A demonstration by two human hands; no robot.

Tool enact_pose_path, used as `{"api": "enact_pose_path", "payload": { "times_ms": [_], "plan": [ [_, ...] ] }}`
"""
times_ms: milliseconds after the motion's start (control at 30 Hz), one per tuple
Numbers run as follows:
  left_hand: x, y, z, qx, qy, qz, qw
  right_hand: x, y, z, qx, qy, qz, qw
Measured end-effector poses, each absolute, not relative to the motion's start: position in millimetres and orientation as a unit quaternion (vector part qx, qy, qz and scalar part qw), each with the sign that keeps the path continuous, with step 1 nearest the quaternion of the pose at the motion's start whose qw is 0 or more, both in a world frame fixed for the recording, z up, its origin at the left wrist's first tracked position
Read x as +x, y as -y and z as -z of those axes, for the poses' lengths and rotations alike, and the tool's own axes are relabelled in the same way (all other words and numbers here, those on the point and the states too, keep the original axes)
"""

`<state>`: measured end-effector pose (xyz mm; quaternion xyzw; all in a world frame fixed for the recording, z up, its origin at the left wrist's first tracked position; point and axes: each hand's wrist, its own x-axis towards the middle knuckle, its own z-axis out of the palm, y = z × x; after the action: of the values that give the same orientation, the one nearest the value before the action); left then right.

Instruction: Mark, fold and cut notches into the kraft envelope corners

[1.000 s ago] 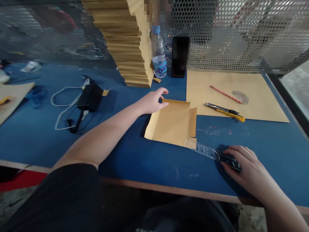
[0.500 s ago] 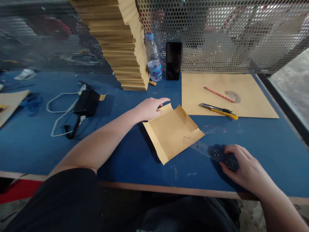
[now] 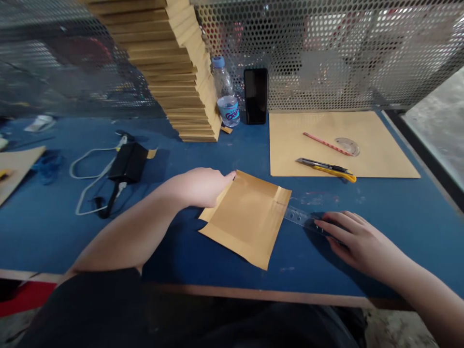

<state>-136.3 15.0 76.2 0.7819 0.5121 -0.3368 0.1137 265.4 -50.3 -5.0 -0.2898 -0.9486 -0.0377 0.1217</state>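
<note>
A tan sheet of card (image 3: pixel 246 217) with folded, creased edges lies at an angle in front of me on the blue table. At its upper left edge, my left hand (image 3: pixel 203 186) is closed on the card; some of its fingertips are hidden. To the right, my right hand (image 3: pixel 351 239) grips a clear plastic ruler (image 3: pixel 299 216) with bent fingers, low over the table. The ruler's far end reaches the card's right edge, where a slit or crease shows.
A tall stack of folded card (image 3: pixel 192 92) stands at the back, beside a water bottle (image 3: pixel 228 104) and a phone (image 3: pixel 255 96). At right, a larger sheet (image 3: pixel 290 140) carries a pencil (image 3: pixel 326 143), a protractor (image 3: pixel 348 146) and a yellow cutter (image 3: pixel 328 167). A black power adapter (image 3: pixel 127 163) with cables lies left.
The card has been turned and its near edge sits closer to me. My left hand has moved left and down, closing on the card's edge. My right hand has shifted along the ruler.
</note>
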Motion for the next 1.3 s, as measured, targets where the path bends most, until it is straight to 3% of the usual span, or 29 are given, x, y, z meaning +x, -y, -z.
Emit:
{"api": "enact_pose_path", "payload": {
  "times_ms": [267, 433, 567, 767, 1300],
  "plan": [
    [-134, 4, -87, 0.814, -0.45, 0.336, 0.146, 264, 13, 8, -0.257, 0.956, 0.01, 0.139],
    [-116, 13, -67, 0.884, -0.373, 0.256, 0.115, 259, 2, 1, -0.244, 0.96, -0.007, 0.137],
    [-99, 19, -36, 0.964, -0.222, 0.11, 0.1, 251, -4, 1, -0.232, 0.962, -0.027, 0.141],
    [-87, 39, -17, 0.979, -0.168, 0.042, 0.108, 240, -3, 11, -0.235, 0.956, -0.062, 0.164],
    [-99, 22, 9, 0.972, -0.185, -0.041, 0.138, 245, -1, 21, -0.248, 0.948, -0.094, 0.175]
  ]
}}
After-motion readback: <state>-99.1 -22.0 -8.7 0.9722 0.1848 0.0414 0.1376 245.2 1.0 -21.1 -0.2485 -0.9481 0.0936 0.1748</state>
